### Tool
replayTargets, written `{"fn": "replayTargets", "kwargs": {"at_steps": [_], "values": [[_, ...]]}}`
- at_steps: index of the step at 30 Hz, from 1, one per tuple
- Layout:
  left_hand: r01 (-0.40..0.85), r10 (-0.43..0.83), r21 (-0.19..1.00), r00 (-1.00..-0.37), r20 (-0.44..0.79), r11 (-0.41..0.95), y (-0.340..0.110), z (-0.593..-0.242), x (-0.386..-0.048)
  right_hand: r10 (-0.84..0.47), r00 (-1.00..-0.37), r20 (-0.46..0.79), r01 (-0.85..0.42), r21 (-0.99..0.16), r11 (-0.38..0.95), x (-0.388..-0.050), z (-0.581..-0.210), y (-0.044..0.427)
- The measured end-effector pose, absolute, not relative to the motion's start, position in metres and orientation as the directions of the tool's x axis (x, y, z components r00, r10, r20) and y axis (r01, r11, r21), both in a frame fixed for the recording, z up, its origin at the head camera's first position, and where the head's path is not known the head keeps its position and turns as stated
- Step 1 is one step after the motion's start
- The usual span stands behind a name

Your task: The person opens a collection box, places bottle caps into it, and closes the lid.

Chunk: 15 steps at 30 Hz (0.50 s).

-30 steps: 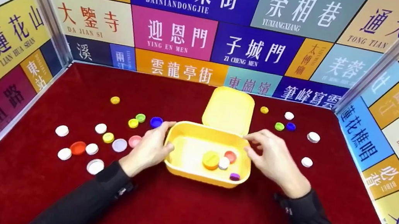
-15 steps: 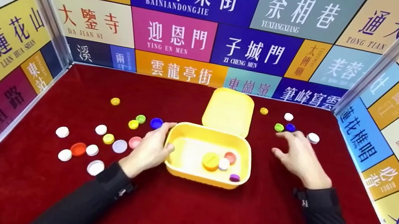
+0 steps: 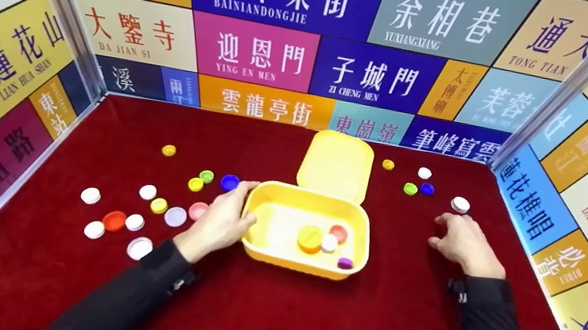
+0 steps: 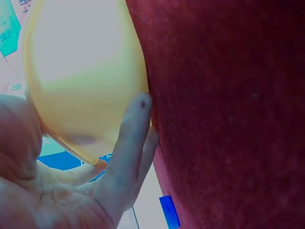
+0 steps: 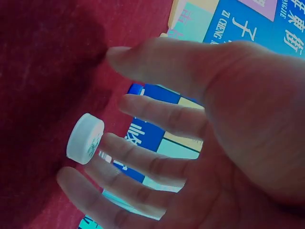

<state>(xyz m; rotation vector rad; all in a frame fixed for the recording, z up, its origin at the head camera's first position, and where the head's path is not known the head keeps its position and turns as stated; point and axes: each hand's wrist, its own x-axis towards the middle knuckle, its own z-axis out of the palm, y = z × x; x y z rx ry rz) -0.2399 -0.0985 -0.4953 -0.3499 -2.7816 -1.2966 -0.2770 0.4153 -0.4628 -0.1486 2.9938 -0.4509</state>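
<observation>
My left hand (image 3: 219,223) grips the left wall of a yellow plastic box (image 3: 280,259), its thumb over the rim; the left wrist view also shows fingers against the box wall (image 4: 86,95). Inside the box lie an orange bottle cap (image 3: 310,239), a white cap (image 3: 328,243), a coral cap (image 3: 338,233) and a purple cap (image 3: 345,263). My right hand (image 3: 469,248) is low over the table at the right, fingers spread around a white bottle cap (image 5: 85,138). In the head view that cap is hidden under the hand.
Behind the box lies its yellow lid (image 3: 336,165). Back right, a white-and-grey cap (image 3: 460,204), a blue cap (image 3: 426,189) and others sit on the red cloth. Several caps, including a red one (image 3: 114,221), are scattered at the left. Printed panels enclose the table.
My right hand has left the box's right end and moved right, over the white cap. The left hand keeps its grip on the box, which has hardly moved.
</observation>
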Motion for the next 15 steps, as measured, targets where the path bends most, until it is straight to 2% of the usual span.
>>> {"fn": "replayTargets", "kwargs": {"at_steps": [15], "values": [[0.233,0.181,0.748,-0.972,0.153,0.621,-0.0987,-0.4954,-0.2392,-0.068,-0.997,-0.038,-0.052,-0.334,0.941,-0.275,-0.4642,0.4217]]}}
